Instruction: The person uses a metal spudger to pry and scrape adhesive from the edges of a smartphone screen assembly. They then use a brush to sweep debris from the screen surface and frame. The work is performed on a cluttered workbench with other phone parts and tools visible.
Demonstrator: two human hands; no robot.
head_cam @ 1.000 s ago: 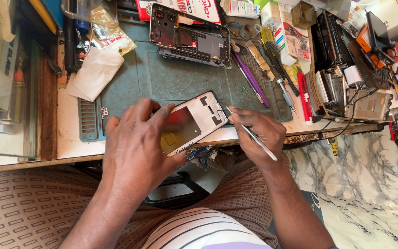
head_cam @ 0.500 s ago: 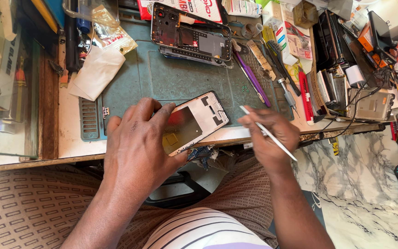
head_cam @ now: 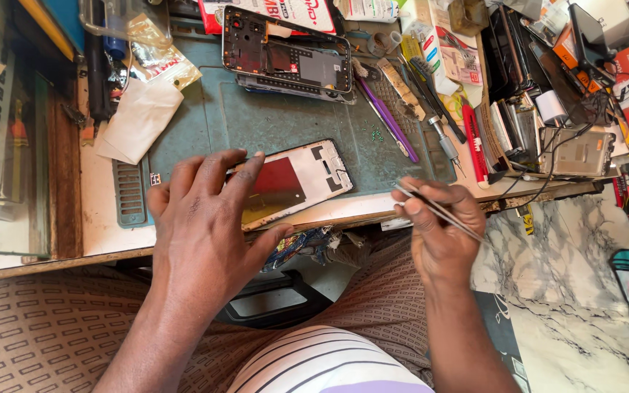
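Observation:
My left hand (head_cam: 202, 211) rests on the near edge of the green work mat (head_cam: 256, 120) and holds down a white phone frame (head_cam: 296, 182) with a red and yellow inner plate. The frame lies flat and tilted. My right hand (head_cam: 438, 229) is off the mat, to the right of the frame, pinching thin metal tweezers (head_cam: 438, 211) that point up and left. The tweezer tips are clear of the frame.
An opened phone body (head_cam: 289, 58) lies at the back of the mat. A purple pry tool (head_cam: 387, 120), brushes and screwdrivers (head_cam: 442, 138) sit to the right. Stacked phone parts (head_cam: 533, 124) and boxes crowd the far right. A white cloth (head_cam: 136, 120) lies left.
My right hand has pulled the tweezers away from the frame's right edge, moving right and off the bench. My left hand has kept its hold on the frame.

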